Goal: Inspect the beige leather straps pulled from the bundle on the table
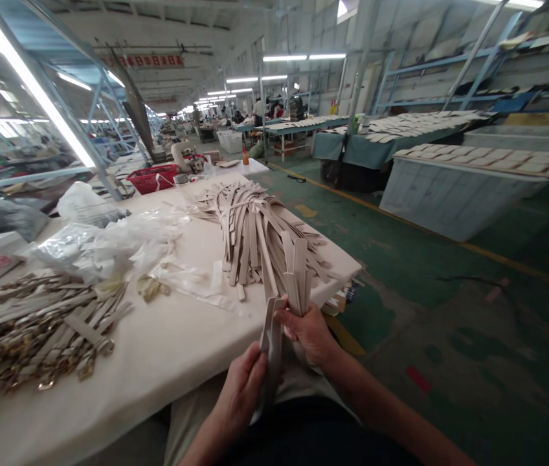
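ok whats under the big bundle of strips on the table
Around the bundle of strips, the pale table surface shows, so it seems to rest on that. Anything directly beneath is covered by the strips and can't be seen.

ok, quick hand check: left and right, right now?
Left hand: closed, holding pale strip material; can't tell how many pieces.
Right hand: closed around a small bunch of strips, ends up.
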Motion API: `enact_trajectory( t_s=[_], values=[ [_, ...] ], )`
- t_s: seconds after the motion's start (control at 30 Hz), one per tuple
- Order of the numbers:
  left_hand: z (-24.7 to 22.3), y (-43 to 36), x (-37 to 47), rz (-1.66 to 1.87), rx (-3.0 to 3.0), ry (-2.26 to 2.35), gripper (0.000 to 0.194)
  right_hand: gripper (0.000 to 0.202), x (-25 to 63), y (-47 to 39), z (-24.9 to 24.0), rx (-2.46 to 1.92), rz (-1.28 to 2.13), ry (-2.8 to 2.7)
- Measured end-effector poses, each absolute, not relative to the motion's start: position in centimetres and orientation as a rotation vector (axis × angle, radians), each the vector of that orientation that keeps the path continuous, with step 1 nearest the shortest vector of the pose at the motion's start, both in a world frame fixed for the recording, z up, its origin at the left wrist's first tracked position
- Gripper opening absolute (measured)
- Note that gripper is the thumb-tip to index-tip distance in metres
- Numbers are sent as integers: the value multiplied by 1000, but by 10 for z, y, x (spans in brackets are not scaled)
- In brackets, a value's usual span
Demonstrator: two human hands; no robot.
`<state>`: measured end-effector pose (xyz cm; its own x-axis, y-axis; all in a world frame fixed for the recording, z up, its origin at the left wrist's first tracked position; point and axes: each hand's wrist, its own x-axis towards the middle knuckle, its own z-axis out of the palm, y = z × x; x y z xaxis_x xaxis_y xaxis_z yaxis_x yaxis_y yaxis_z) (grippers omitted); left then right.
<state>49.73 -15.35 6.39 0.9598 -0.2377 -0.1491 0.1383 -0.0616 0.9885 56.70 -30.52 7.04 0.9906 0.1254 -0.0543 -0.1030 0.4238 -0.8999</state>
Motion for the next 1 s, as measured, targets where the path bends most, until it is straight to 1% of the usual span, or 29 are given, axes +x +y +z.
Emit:
enact_trajectory(
  t_s=[0.17,0.27,0.33,0.47,0.63,0.77,0.83,0.9,0.97,1.0],
  values=[
    [70,-151,492,-417,1577,-163,43,46,575,-316,79,-1113,295,-95],
    [69,-149,492,-380,1561,-252,50,38,575,-320,87,-1212,343,-167],
    [66,-149,495,-307,1564,-269,51,34,573,-317,89,-1301,329,-247],
    [60,-148,498,-144,1726,-192,35,32,563,-303,89,-1344,286,-341],
    [60,-129,483,-105,2060,-241,30,28,568,-308,93,-1194,171,-229],
    [47,-99,464,-139,2151,-64,27,28,586,-315,88,-1175,60,-233],
    [33,-80,453,-215,2030,86,31,32,592,-312,81,-1192,76,-225],
    [19,-60,439,-298,1773,208,45,36,593,-304,73,-1207,115,-196],
    [9,-44,423,-302,1502,303,56,38,592,-296,66,-1223,169,-178],
    [7,-36,414,-264,1404,350,57,39,590,-292,63,-1229,190,-176]
  ],
)
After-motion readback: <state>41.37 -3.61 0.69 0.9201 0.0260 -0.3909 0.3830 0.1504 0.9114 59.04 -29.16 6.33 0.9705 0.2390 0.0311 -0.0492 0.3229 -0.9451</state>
